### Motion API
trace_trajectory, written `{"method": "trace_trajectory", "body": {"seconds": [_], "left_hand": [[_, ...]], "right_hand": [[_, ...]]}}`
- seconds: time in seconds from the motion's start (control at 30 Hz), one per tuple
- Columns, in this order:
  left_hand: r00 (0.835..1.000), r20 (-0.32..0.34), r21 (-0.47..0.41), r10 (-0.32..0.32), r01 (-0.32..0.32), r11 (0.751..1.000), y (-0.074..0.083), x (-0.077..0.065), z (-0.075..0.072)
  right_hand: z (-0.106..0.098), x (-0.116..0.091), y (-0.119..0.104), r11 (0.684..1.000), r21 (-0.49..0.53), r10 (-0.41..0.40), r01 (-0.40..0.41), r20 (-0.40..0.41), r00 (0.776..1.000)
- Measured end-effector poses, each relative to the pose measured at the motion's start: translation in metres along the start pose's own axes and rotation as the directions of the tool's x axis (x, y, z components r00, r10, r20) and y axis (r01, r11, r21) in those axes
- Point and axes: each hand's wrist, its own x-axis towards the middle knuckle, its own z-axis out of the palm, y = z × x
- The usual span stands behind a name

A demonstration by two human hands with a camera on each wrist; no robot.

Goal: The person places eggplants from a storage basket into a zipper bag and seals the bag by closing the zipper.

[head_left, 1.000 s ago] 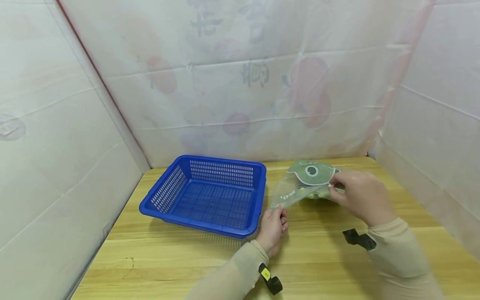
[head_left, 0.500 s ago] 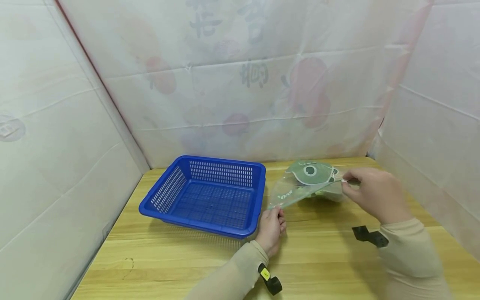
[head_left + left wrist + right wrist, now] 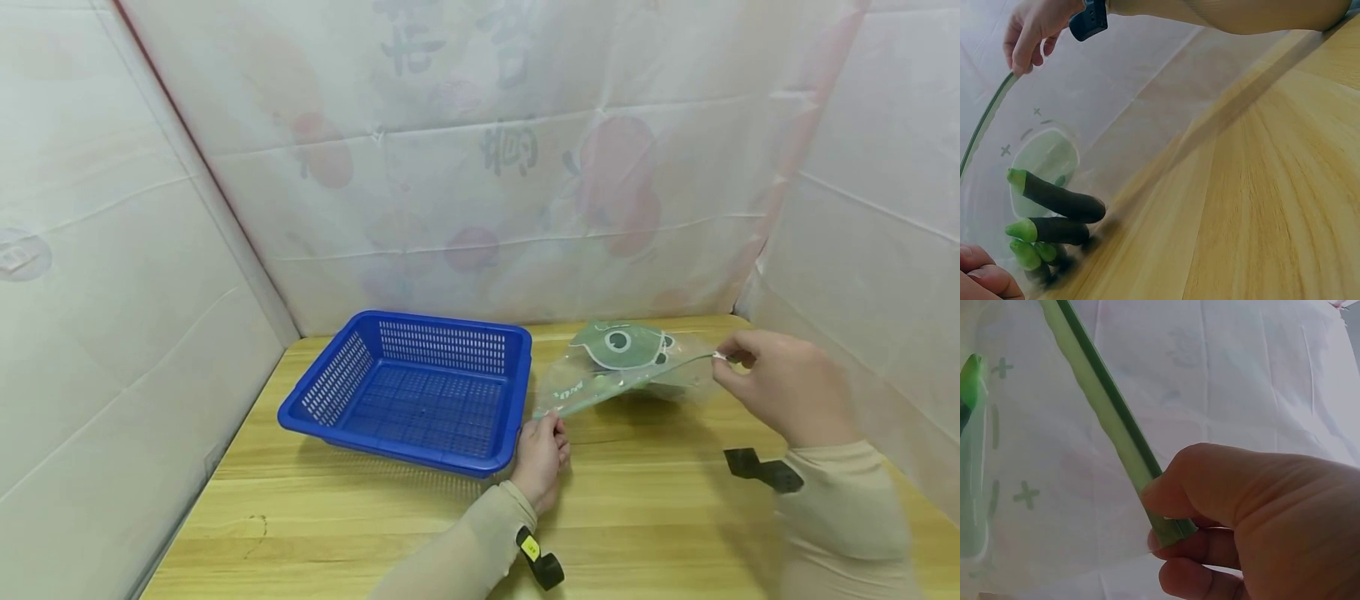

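A clear zip bag with a green animal-face print lies on the table at the right of the head view. Its green zip strip runs slanting between both hands. My left hand pinches the near left corner of the strip. At the strip's other end, my right hand pinches the zip between thumb and fingers, as the right wrist view shows up close. Through the plastic, the left wrist view shows several dark eggplants with bright green tops, lying in a loose pile.
A blue slotted plastic basket stands left of the bag, its near right corner close to my left hand. The wooden table meets pale printed sheets at the back and both sides.
My right hand has moved right along the zip strip, from partway across the bag to its far right end. My left hand has hardly moved and holds the same corner.
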Motion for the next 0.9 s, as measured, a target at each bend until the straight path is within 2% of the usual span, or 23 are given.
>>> {"method": "trace_trajectory", "body": {"seconds": [0.27,0.43,0.57,0.7,0.9], "left_hand": [[1.0,0.008,-0.008,-0.024,0.024,1.0,0.005,0.0,-0.002],[0.999,0.024,-0.009,-0.027,0.027,1.0,0.008,-0.002,-0.003],[0.999,0.029,-0.013,-0.031,0.031,0.999,0.009,-0.004,-0.001],[0.999,0.023,0.014,-0.043,0.043,0.999,0.008,-0.003,0.0],[0.995,0.026,0.042,-0.096,0.095,0.995,0.004,-0.005,0.0]], "right_hand": [[-0.003,-0.002,0.002,1.0,0.009,0.008,-0.009,0.071,0.997],[-0.002,-0.003,0.0,0.999,0.042,-0.037,0.029,0.194,0.98],[0.0,-0.001,-0.006,0.993,0.102,-0.085,0.054,0.334,0.939],[0.006,-0.001,-0.015,0.985,0.168,-0.122,0.05,0.454,0.883],[0.025,-0.006,-0.034,0.968,0.247,-0.186,0.053,0.555,0.811]]}}
